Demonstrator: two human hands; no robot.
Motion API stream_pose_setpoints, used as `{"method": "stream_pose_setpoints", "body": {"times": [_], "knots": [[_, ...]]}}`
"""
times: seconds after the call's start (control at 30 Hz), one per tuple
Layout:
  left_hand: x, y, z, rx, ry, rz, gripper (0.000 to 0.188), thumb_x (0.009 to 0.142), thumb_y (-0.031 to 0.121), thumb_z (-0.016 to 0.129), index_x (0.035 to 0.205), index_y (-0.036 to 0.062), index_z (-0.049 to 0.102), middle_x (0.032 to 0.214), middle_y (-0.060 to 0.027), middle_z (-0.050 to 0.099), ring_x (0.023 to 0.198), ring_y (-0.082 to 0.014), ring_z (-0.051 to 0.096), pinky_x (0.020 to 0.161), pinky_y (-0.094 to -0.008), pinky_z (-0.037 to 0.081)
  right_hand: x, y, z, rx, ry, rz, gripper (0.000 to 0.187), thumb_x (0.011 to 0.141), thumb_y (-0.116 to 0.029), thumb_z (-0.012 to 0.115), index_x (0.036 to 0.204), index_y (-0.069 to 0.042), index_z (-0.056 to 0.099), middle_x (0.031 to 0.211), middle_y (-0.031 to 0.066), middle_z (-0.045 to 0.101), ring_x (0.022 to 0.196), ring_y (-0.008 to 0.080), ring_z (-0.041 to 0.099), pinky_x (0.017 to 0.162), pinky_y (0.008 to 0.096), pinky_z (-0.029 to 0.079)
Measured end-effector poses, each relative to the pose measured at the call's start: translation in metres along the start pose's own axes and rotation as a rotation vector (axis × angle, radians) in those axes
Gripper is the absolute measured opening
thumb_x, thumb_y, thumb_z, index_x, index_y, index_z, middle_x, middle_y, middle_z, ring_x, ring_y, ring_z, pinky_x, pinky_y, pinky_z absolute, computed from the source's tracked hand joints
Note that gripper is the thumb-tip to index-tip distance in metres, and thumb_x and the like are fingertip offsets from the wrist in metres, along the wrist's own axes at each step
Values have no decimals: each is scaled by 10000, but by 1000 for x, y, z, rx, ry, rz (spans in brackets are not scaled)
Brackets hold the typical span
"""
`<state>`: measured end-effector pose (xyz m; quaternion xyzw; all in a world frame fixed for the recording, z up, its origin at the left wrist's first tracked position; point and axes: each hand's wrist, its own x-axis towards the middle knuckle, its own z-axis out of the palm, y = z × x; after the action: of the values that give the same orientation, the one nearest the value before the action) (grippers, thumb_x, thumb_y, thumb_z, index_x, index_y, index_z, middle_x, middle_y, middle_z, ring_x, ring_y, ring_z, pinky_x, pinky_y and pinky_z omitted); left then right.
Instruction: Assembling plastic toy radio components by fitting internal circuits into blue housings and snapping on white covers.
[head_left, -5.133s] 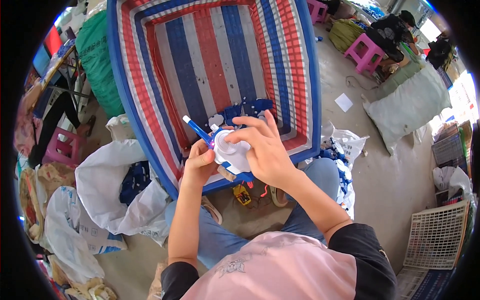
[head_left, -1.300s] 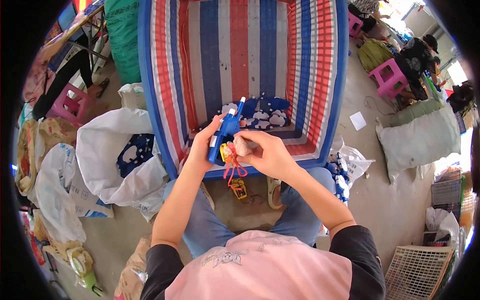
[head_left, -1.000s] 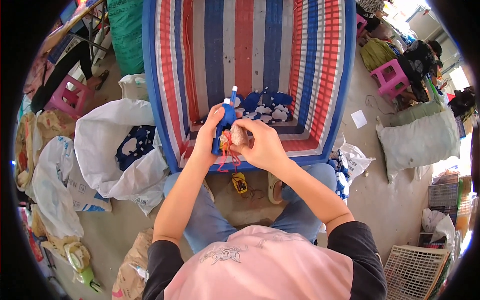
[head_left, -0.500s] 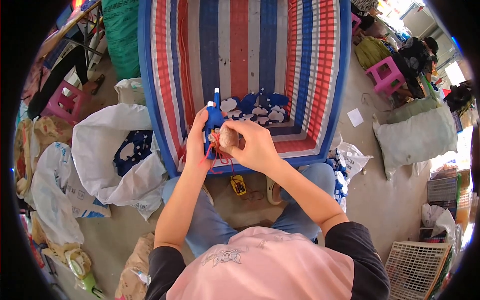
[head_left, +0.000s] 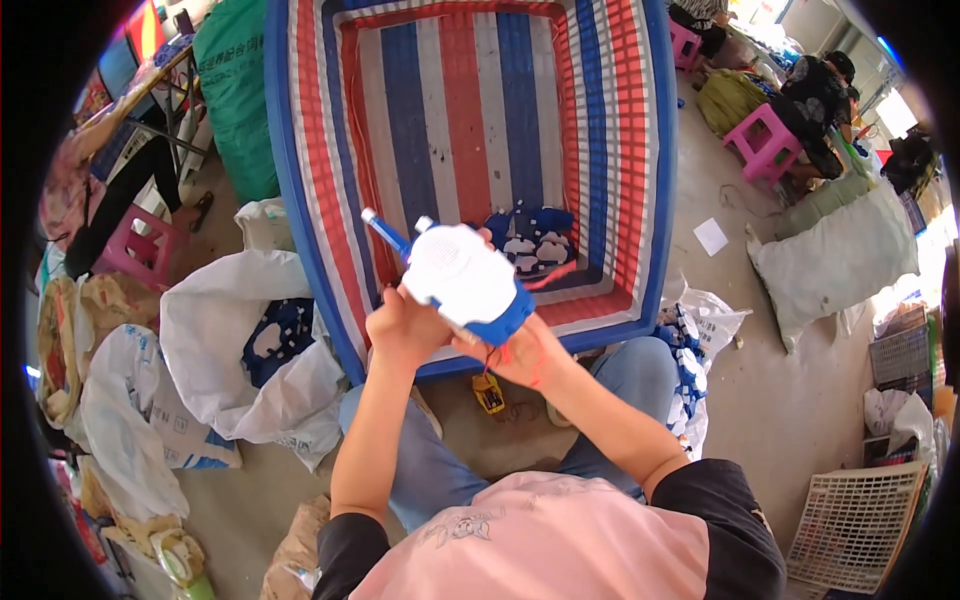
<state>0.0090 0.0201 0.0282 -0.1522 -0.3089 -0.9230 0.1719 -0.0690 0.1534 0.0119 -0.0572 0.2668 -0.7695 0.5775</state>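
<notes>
A toy walkie-talkie [head_left: 460, 265] with a white front, blue edges and a blue stub antenna is held over the near part of a large crate. It is tilted, antenna toward the upper left. My right hand [head_left: 520, 355] grips it from underneath, one fingertip showing past its far edge. My left hand [head_left: 405, 325] is closed at its lower left side, fingers partly hidden. Thin red wires [head_left: 550, 277] stick out at its right and hang near my right wrist. Blue and white plastic shells [head_left: 535, 240] lie in the crate below.
The crate's blue rim [head_left: 655, 200] surrounds a red, white and blue striped lining. A white sack [head_left: 225, 300] with blue parts stands left, another bag of parts [head_left: 688, 350] right. A yellow device [head_left: 488, 393] sits between my feet. People sit near pink stools [head_left: 765, 140].
The walkie-talkie has been turned over, its white front now up and its antenna swung left. The round beige piece pinched in my right hand is out of sight. My view has shifted slightly.
</notes>
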Motion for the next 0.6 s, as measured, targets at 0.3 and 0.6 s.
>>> {"method": "stream_pose_setpoints", "body": {"times": [0.3, 0.6], "knots": [[-11, 17, -16, 255, 225, -105, 936, 666, 506, 709, 1329, -56, 362, 1229, -205, 523, 1119, -305, 543, 989, -389, 406, 0, -65, 7, -1235, 86, -560, 406, 698, 164, 427, 1052, -10, 524, 1023, 99, 608, 985, 161, 582, 831, 277, 471], [-18, 15, -19, 259, 355, -260, 852, 614, 385, 796, 1257, -54, 450, 1130, -132, 592, 1040, -249, 589, 938, -350, 436, -14, -54, 55, -1869, -122, -1074, 338, 677, 132, 418, 936, -74, 486, 997, 81, 643, 1127, 305, 504, 1051, 475, 269]]}}
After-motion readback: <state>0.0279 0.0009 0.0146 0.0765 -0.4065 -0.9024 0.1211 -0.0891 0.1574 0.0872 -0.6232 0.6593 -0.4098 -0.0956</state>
